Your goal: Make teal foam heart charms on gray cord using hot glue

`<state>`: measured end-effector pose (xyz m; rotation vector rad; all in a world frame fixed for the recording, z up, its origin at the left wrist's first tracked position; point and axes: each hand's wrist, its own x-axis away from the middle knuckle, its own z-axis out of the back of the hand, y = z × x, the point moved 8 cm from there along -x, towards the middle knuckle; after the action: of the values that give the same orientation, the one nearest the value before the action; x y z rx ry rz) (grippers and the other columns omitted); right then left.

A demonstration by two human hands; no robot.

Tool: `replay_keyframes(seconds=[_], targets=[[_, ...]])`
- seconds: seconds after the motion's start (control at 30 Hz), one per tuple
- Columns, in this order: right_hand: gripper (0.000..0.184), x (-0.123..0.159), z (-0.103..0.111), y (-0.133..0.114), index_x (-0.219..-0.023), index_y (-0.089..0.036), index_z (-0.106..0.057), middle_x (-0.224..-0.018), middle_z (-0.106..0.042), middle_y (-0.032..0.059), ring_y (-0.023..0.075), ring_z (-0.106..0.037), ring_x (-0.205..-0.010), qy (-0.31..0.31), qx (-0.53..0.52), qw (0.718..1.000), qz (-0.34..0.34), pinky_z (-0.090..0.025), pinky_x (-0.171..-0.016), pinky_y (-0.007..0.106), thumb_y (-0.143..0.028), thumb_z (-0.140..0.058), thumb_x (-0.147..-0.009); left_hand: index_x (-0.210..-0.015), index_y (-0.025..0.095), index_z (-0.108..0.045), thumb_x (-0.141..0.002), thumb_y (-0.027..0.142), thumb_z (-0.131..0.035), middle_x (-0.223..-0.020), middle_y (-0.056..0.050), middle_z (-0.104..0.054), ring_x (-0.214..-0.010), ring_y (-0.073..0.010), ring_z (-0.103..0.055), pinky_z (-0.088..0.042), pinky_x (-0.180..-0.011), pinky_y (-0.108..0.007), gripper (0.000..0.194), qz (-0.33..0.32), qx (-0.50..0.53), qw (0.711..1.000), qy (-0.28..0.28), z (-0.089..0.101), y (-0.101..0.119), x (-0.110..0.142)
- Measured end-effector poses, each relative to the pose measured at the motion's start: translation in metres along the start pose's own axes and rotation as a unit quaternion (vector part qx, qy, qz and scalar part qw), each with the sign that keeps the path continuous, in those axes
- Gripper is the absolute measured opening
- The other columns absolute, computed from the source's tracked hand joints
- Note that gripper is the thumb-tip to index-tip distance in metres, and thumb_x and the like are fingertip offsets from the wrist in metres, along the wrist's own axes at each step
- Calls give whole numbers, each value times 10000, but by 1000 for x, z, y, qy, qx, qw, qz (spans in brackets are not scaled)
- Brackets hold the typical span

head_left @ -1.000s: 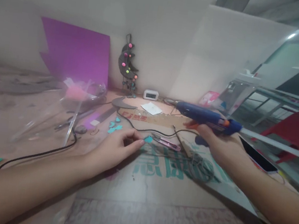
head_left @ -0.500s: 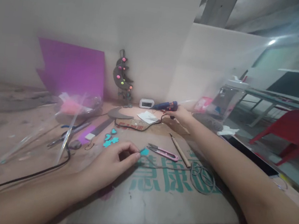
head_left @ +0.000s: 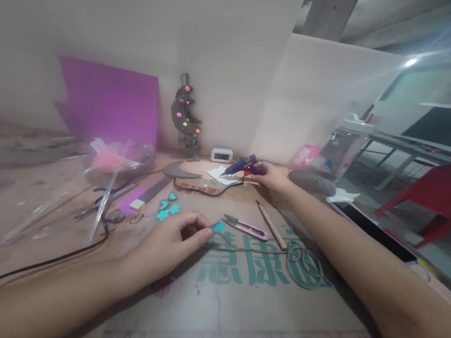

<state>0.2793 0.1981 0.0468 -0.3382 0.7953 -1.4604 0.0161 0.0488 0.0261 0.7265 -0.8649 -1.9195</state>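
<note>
My left hand pinches a small teal felt piece between thumb and forefinger, low over the cardboard. A grey cord runs from near that piece to a loose coil at the right. Farther back, my right hand is at a blue glue gun, fingers around its rear and handle. The gun's nozzle points down and left onto a white paper square. Beside my left hand lie several teal cut-outs, flower shapes among them. Pink-handled thread snips rest right of the teal piece.
A wooden-handled tool lies right of the snips. Behind stand a small white clock and a hanging grey moon ornament. A grey crescent, a plastic bag, purple sheets and a phone are around.
My right hand has carried the glue gun from the raised right side back and left, then lowered its nozzle onto the white paper. My left hand keeps its pinch on the teal piece.
</note>
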Motion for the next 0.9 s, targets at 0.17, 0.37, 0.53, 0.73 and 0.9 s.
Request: replay_keyframes(seconds=[0.17, 0.37, 0.53, 0.73, 0.9], targets=[[226, 30, 25, -10, -968, -134, -643, -986, -707, 123, 233, -641, -918, 67, 35, 997, 14, -468, -861, 364, -240, -686, -773, -827, 192, -617, -889, 411, -527, -768, 1, -635, -696, -155, -579, -431, -625, -251, 244, 25, 31, 999, 7, 0, -7, 1], [252, 111, 29, -80, -738, -192, -570, -652, -587, 0, 139, -541, -617, 31, -50, 995, 85, -429, -605, 254, -396, -551, -884, -810, 200, -617, -877, 407, -549, -748, 6, -639, -668, -152, -587, -438, -586, -242, 228, 22, 55, 998, 31, 6, 0, 4], [368, 188, -29, -114, -798, -184, -584, -594, -579, -12, 97, -454, -464, -268, -172, 947, 36, -346, -453, 228, -476, -420, -950, -847, 186, -626, -886, 390, -554, -829, -14, -657, -622, -131, -556, -414, -524, -226, 221, 8, 47, 996, 79, 16, 2, 5], [196, 188, -23, -109, -942, -206, -515, -853, -581, 18, 110, -499, -617, -94, -80, 981, 152, -420, -581, 256, -351, -622, -865, -881, 189, -633, -901, 409, -546, -880, -15, -666, -600, -113, -553, -415, -495, -211, 237, -3, 52, 996, 69, 16, 6, 8], [253, 177, -30, -94, -1029, -218, -589, -881, -669, 24, 124, -545, -615, -97, -67, 985, 124, -440, -573, 260, -343, -680, -829, -835, 188, -628, -891, 389, -553, -831, -15, -670, -625, -129, -584, -402, -478, -207, 221, 4, 41, 997, 70, 17, 12, 9]])
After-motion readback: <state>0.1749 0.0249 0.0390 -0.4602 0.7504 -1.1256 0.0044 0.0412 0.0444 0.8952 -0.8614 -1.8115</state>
